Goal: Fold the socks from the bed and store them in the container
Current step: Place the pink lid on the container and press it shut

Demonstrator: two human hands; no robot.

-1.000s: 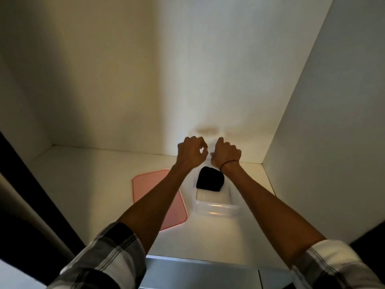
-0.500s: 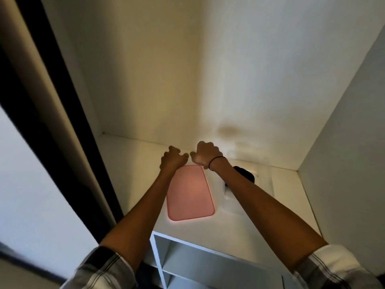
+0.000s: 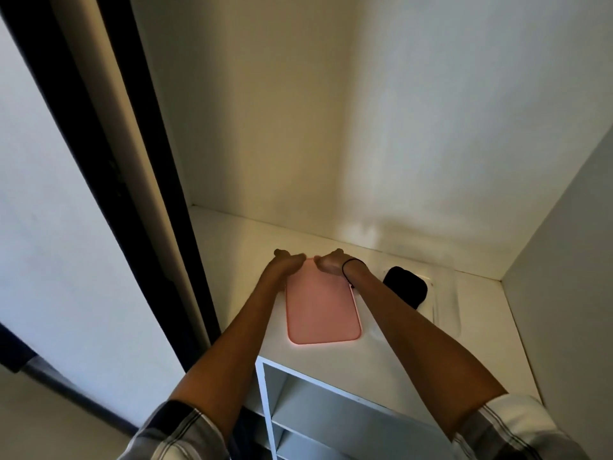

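Observation:
A pink lid (image 3: 320, 310) lies flat on the white shelf (image 3: 331, 363). My left hand (image 3: 287, 262) and my right hand (image 3: 328, 264) meet at the lid's far end, with the fingers curled over its far edge; both are slightly blurred. To the right stands a clear plastic container (image 3: 446, 303), partly behind my right forearm. A folded black sock (image 3: 405, 287) sits inside it. A dark band circles my right wrist.
The shelf sits in a white wardrobe niche, with a back wall (image 3: 365, 127) and a right side wall (image 3: 570, 260). A dark door frame (image 3: 139, 194) runs along the left. Lower open compartments (image 3: 315, 410) lie beneath the shelf's front edge.
My hands moved left from above the container to the pink lid and lowered onto its far edge. The view swung left and the fists loosened into curled fingers.

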